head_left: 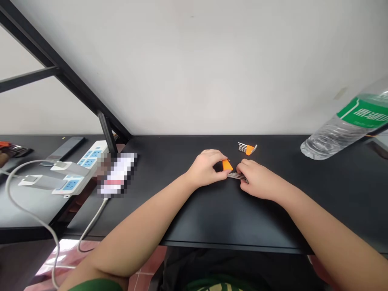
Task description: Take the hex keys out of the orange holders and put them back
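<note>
My left hand (208, 169) pinches an orange hex key holder (227, 165) between thumb and fingers, low over the black table. Close by on the right, my right hand (257, 178) is closed around several silver hex keys (238, 176), whose shafts point left toward the holder. The near ends of the keys are partly covered by the fingers. Just behind my hands lies a second hex key set (249, 149), its keys seated in an orange holder.
A large water bottle (348, 125) with a green label stands at the right. On the left are a charging phone (119, 173) with its picture blurred, a white power strip (81, 167) with plugs, a dark phone (65, 149) and a black metal frame (107, 131). A white wall rises behind.
</note>
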A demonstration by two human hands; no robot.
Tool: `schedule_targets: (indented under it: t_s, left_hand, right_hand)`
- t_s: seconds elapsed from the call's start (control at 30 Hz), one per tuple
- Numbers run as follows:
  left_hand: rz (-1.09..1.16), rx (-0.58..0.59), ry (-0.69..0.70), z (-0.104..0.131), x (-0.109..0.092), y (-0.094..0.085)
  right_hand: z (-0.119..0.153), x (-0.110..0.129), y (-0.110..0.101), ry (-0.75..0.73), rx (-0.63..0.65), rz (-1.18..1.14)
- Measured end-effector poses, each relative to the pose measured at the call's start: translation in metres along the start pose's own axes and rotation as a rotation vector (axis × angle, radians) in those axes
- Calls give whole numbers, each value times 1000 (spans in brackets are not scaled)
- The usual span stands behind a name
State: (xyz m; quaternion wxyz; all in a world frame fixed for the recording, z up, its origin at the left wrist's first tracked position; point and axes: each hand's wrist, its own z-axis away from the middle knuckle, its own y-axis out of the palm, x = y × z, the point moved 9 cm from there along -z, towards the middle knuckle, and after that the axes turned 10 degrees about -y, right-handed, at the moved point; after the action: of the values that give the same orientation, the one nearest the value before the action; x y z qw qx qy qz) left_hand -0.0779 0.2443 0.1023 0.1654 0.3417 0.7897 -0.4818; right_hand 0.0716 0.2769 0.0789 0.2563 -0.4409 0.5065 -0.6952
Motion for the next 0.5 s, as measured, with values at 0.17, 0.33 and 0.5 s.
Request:
schedule_targets:
  t_s: [0.17, 0.33, 0.5]
  left_hand:
    - [-26, 8, 17, 1, -5, 2]
    - [-70, 3, 104, 2, -20, 3]
    - [-64, -32, 161, 4, -29, 3]
  right_hand:
    - [-3, -5, -9, 0, -117, -126]
    - [-9, -19, -16, 105, -376, -637]
    - [-14, -11, -11, 66, -424, -787]
